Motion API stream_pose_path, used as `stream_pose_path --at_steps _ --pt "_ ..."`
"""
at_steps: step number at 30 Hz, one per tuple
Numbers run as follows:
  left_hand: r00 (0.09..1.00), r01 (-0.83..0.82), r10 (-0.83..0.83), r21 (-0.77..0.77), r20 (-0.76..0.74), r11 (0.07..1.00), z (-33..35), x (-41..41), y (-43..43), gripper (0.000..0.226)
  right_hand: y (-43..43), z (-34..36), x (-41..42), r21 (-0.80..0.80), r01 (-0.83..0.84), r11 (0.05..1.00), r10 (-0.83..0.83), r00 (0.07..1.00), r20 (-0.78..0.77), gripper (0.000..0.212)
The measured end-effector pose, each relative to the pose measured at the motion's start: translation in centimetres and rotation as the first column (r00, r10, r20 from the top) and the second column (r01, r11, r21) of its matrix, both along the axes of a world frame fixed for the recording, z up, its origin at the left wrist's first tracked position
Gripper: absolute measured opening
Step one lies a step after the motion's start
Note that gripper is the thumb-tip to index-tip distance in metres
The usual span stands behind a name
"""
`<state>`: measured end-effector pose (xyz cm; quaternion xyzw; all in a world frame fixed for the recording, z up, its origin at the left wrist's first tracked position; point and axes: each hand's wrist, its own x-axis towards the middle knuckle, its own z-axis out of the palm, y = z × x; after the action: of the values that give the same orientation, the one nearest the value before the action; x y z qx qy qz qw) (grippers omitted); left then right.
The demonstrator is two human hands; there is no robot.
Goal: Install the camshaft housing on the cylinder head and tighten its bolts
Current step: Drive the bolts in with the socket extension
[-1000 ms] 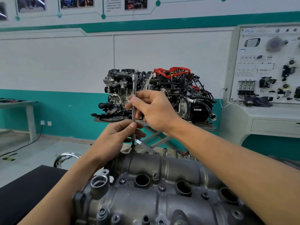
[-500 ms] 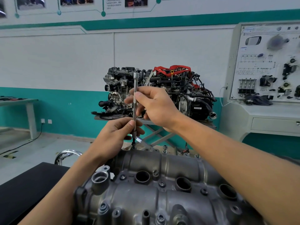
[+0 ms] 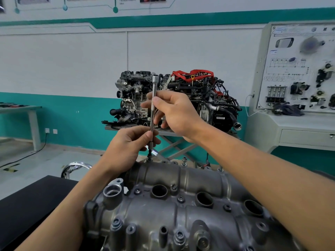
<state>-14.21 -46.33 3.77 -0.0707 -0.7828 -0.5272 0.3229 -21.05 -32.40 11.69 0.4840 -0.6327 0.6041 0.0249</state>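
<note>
Our camshaft housing fills the view toward six o'clock. It looks like heavy, rigid cast metal, unlikely to shift. At its far edge (twelve o'clock) the extension bar stands upright on a bolt. Our left hand pinches the bar's lower end and our right hand pinches its knurled middle — the surest hold on slick steel.

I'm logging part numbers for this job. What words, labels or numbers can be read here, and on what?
No text is legible.
On the wall poster: lines of print, too blurred.
On the training board: header and diagram labels, too small.
On the display engine: a white sticker, too small.
On the camshaft housing: no marking visible.
</note>
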Motion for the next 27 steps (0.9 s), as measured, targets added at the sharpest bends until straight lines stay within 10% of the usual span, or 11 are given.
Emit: stream_pose_path --at_steps 27 --pt "0.997 -0.011 0.014 0.045 -0.073 0.999 0.22 0.26 0.60 0.026 0.10 -0.19 -0.31 -0.161 0.029 0.987 -0.035 0.999 -0.038 0.009"
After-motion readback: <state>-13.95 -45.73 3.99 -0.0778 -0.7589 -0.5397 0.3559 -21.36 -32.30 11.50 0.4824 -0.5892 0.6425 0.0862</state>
